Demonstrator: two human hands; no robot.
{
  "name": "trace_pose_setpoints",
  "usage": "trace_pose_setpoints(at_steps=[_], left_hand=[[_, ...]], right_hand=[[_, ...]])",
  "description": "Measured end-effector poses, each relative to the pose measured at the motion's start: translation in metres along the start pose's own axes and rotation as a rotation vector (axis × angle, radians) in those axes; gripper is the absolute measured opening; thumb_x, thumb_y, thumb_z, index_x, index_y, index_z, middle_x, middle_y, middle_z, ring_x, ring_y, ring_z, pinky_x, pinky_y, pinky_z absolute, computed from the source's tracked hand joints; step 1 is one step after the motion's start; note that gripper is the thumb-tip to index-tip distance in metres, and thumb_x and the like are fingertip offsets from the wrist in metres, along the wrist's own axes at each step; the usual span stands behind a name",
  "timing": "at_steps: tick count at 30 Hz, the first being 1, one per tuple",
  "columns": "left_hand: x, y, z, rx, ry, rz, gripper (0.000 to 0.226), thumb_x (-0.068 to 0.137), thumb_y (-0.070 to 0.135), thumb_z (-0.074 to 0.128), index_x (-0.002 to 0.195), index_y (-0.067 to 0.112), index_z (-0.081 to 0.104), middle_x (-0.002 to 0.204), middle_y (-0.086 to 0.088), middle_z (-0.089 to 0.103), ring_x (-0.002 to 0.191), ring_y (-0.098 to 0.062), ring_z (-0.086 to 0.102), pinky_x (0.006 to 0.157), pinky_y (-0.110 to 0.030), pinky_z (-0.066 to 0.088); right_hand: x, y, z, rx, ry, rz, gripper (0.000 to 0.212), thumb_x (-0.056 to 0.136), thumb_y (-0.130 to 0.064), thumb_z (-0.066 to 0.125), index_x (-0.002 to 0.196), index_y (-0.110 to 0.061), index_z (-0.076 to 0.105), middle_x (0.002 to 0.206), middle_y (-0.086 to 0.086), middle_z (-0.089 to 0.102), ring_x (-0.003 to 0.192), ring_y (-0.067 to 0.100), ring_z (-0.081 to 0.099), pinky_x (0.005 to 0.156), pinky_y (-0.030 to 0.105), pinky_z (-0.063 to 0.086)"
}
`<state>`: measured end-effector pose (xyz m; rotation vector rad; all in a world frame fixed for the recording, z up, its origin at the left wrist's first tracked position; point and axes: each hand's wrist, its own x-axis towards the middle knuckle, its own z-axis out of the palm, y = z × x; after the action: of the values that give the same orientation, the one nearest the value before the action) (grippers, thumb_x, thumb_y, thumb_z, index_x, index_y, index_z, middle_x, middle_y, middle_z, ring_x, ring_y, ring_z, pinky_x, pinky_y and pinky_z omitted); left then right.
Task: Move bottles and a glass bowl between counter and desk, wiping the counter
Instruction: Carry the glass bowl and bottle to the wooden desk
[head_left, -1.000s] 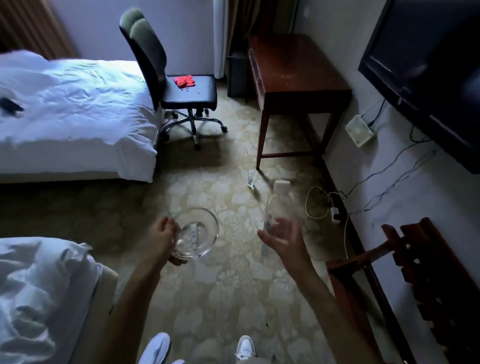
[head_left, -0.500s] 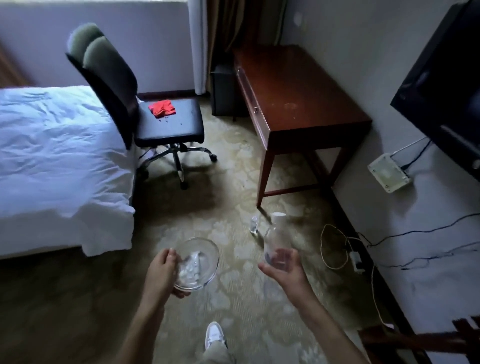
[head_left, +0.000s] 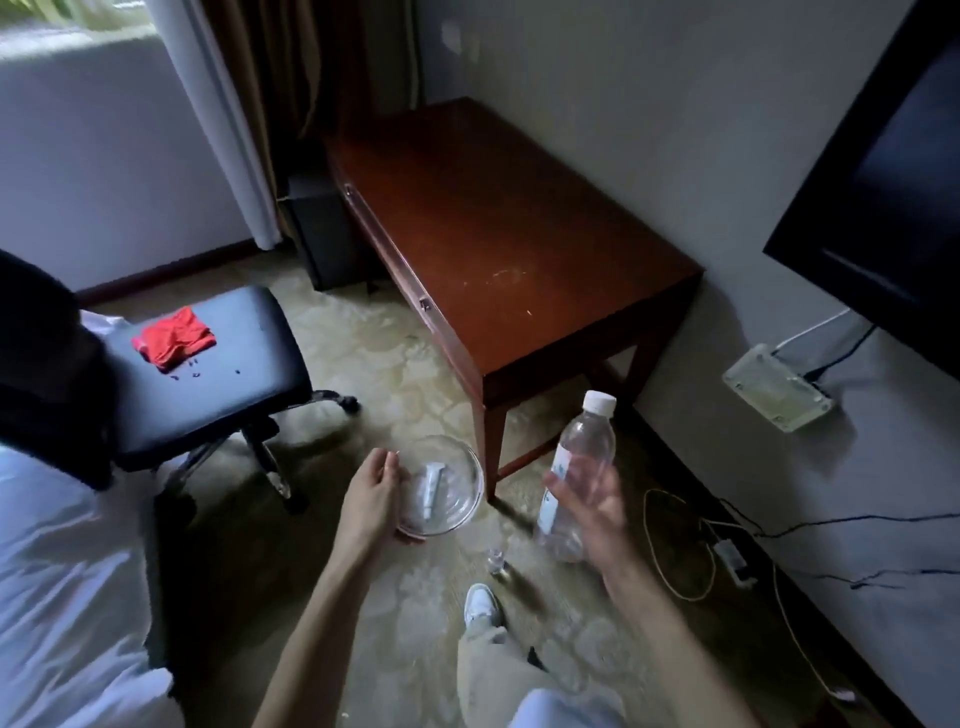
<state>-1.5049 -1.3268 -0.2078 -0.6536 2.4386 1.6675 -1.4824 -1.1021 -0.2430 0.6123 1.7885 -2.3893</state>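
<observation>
1. Two loads: my left hand grips the glass bowl by its rim, with a small tube loose inside; my right hand wraps the water bottle.
2. Both hang short of the desk.
3. Tilting the bowl could spill the tube; the small vial on the floor sits by my shoe, easily kicked.

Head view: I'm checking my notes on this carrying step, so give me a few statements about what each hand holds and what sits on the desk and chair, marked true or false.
1. The left hand holds the glass bowl. True.
2. The glass bowl is empty. False: a small white tube lies in it.
3. The right hand holds a capped clear bottle. True.
4. The red cloth lies on the desk. False: it lies on the chair seat.
5. A small vial stands on the carpet. True.
</observation>
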Motion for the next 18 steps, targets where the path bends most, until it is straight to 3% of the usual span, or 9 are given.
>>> trace_pose_setpoints(at_steps=[3, 4, 7, 9, 12, 15, 18], left_hand=[[0.075, 0.035, 0.012, 0.043, -0.072, 0.003, 0.031, 0.104, 0.019, 0.037, 0.079, 0.004, 0.046, 0.072, -0.008, 0.045, 0.034, -0.002, 0.054, 0.03, -0.012, 0.037], [0.103, 0.048, 0.015, 0.062, -0.09, 0.007, 0.031, 0.104, 0.021, 0.037, 0.079, 0.006, 0.047, 0.073, -0.009, 0.047, 0.033, -0.004, 0.055, 0.029, -0.012, 0.037], [0.181, 0.093, 0.022, 0.117, -0.155, 0.045, 0.032, 0.104, 0.023, 0.036, 0.079, 0.009, 0.049, 0.073, -0.01, 0.051, 0.031, -0.009, 0.056, 0.029, -0.016, 0.038], [0.234, 0.119, 0.034, 0.141, -0.212, 0.077, 0.03, 0.104, 0.025, 0.037, 0.084, 0.008, 0.052, 0.075, -0.014, 0.056, 0.031, -0.016, 0.058, 0.029, -0.021, 0.04], [0.315, 0.142, 0.063, 0.202, -0.295, 0.11, 0.03, 0.103, 0.029, 0.039, 0.093, 0.007, 0.056, 0.087, -0.014, 0.062, 0.046, -0.034, 0.065, 0.032, -0.028, 0.046], [0.392, 0.155, 0.103, 0.322, -0.382, 0.186, 0.027, 0.098, 0.029, 0.042, 0.084, 0.011, 0.057, 0.087, -0.017, 0.063, 0.074, -0.043, 0.067, 0.055, -0.054, 0.057], [0.457, 0.167, 0.142, 0.419, -0.531, 0.213, 0.02, 0.098, 0.019, 0.039, 0.088, 0.015, 0.056, 0.085, -0.009, 0.064, 0.067, -0.03, 0.068, 0.048, -0.044, 0.059]], right_hand=[[0.07, -0.03, 0.026, 0.025, 0.046, -0.026, 0.106, 0.027, -0.049, 0.094, 0.116, -0.015, 0.048, 0.11, 0.004, 0.06, 0.096, 0.014, 0.063, 0.073, 0.016, 0.057], [0.093, -0.043, 0.032, 0.0, 0.054, -0.044, 0.104, 0.033, -0.043, 0.095, 0.119, -0.011, 0.047, 0.108, 0.004, 0.06, 0.091, 0.01, 0.063, 0.069, 0.012, 0.055], [0.154, -0.077, 0.044, -0.043, 0.101, -0.103, 0.062, 0.073, -0.002, 0.08, 0.124, -0.007, 0.045, 0.107, 0.0, 0.057, 0.092, 0.005, 0.059, 0.066, 0.006, 0.05], [0.194, -0.088, 0.045, -0.065, 0.164, -0.13, 0.056, 0.076, 0.014, 0.071, 0.12, -0.007, 0.045, 0.109, 0.0, 0.057, 0.094, 0.006, 0.061, 0.071, 0.006, 0.05], [0.245, -0.091, 0.049, -0.076, 0.244, -0.142, 0.059, 0.074, 0.01, 0.075, 0.123, -0.008, 0.047, 0.112, -0.001, 0.06, 0.09, -0.009, 0.064, 0.074, 0.005, 0.048], [0.29, -0.084, 0.059, -0.06, 0.395, -0.144, 0.064, 0.071, 0.011, 0.077, 0.125, -0.004, 0.047, 0.108, 0.001, 0.06, 0.083, -0.013, 0.062, 0.074, 0.006, 0.048], [0.334, -0.079, 0.073, -0.038, 0.536, -0.147, 0.064, 0.066, 0.017, 0.078, 0.117, -0.009, 0.05, 0.107, -0.001, 0.062, 0.084, -0.015, 0.062, 0.077, 0.007, 0.049]])
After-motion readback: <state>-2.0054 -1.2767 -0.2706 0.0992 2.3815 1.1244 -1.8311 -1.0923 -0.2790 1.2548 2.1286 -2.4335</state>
